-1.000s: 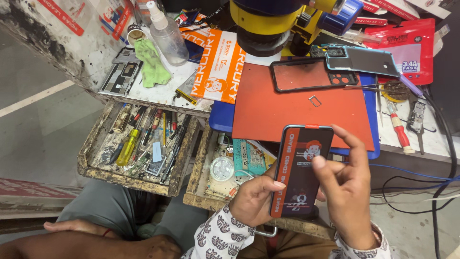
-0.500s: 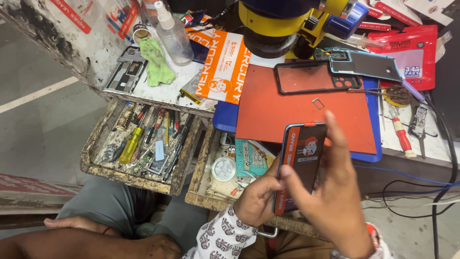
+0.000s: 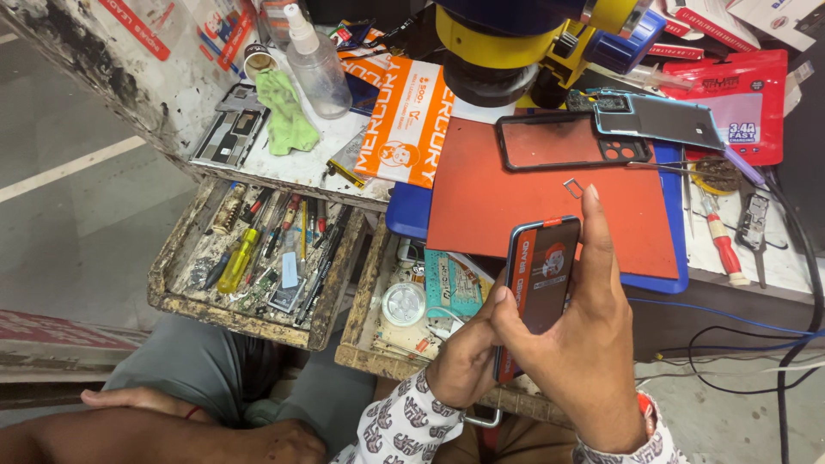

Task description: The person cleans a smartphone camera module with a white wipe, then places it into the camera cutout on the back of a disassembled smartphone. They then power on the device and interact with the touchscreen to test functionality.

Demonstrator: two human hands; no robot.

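Note:
I hold a smartphone [image 3: 541,275] upright over my lap, its screen covered by a dark film with a red-orange strip. My left hand [image 3: 464,365] grips its lower left edge from below. My right hand [image 3: 584,344] wraps the right side, with the index finger stretched up along the right edge to the top corner. Just beyond lies a red work mat [image 3: 533,198] with a black phone case [image 3: 559,142], a grey back cover [image 3: 662,120] and a small metal SIM tray [image 3: 573,183].
An open drawer [image 3: 198,292] holds several screwdrivers and tweezers; a second drawer [image 3: 365,326] holds small parts. On the bench stand a spray bottle [image 3: 314,60], green cloth [image 3: 284,116], orange packet [image 3: 404,125] and yellow microscope [image 3: 516,51]. Another person's arm [image 3: 155,421] rests at bottom left.
My right hand has slid from the phone's face to its right side, the index finger now straight along the edge. The phone stays in my left hand, tilted slightly more upright.

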